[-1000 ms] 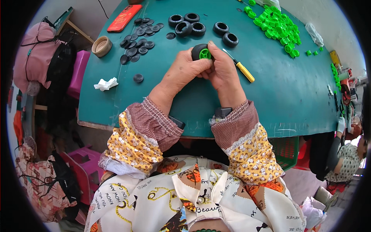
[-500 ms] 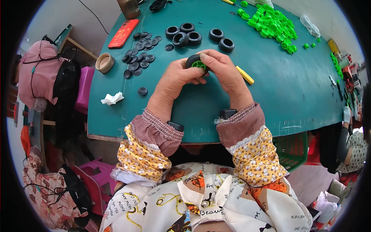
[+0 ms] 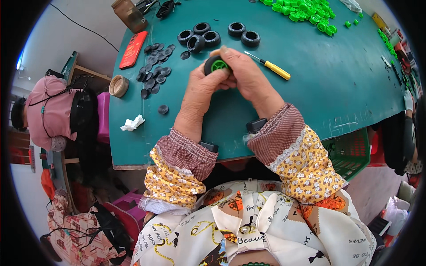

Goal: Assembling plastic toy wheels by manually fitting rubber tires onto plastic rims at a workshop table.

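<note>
Between my two hands is a small black toy tyre (image 3: 208, 66) with a green wheel rim (image 3: 218, 65) seated inside it. My left hand (image 3: 200, 86) is closed on its near left side, thumb against the rim. My right hand (image 3: 245, 73) grips it from the right, thumb over the top edge; its other fingers are partly hidden. Just beyond my hands lie several loose black tyres (image 3: 211, 38), with two more tyres (image 3: 250, 38) to their right. A screwdriver with a yellow handle (image 3: 278, 70) rests right of my right hand.
Flat black discs (image 3: 149, 83) are scattered at the left, near a red phone (image 3: 133, 49), a round tan container (image 3: 119, 86) and a crumpled white tissue (image 3: 132, 123). Green rims (image 3: 306, 11) are heaped at the far right. A green basket (image 3: 350, 153) stands below the table's right edge. Other people sit nearby.
My head view has shifted, so the table things sit higher and differently turned. Both hands still hold the wheel, now turned slightly. The screwdriver's shaft has come out from behind my right hand.
</note>
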{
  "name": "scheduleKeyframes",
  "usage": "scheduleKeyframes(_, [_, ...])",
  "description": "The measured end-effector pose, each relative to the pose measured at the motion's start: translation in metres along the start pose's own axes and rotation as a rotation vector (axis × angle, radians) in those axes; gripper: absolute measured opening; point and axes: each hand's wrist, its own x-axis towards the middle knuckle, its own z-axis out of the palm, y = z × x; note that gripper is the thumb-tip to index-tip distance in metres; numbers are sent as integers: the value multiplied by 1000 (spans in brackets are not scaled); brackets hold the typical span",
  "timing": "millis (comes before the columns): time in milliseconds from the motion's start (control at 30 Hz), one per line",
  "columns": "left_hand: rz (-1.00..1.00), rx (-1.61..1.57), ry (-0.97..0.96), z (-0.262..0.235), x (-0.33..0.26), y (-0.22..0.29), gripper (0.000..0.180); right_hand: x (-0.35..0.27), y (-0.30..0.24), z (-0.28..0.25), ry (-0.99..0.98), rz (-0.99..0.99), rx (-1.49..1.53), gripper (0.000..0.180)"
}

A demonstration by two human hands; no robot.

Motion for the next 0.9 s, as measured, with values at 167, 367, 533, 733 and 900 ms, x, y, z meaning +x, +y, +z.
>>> scheduleKeyframes(167, [59, -367, 4, -8, 2, -4, 26, -2, 1, 9, 42, -25, -135, 34])
scheduleKeyframes(367, [-10, -358, 17, -17, 2, -1, 43, 0, -5, -6, 35, -93, -280, 31])
scheduleKeyframes(533, [40, 83, -86, -15, 0, 2, 31, -2, -10, -10, -8, -72, -300, 29])
scheduleKeyframes(733, [37, 13, -27, -2, -3, -2, 27, -2, 1, 2, 73, -94, -225, 29])
scheduleKeyframes(900, [28, 91, -32, 1, -1, -4, 28, 2, 9, -5, 117, -42, -55, 29])
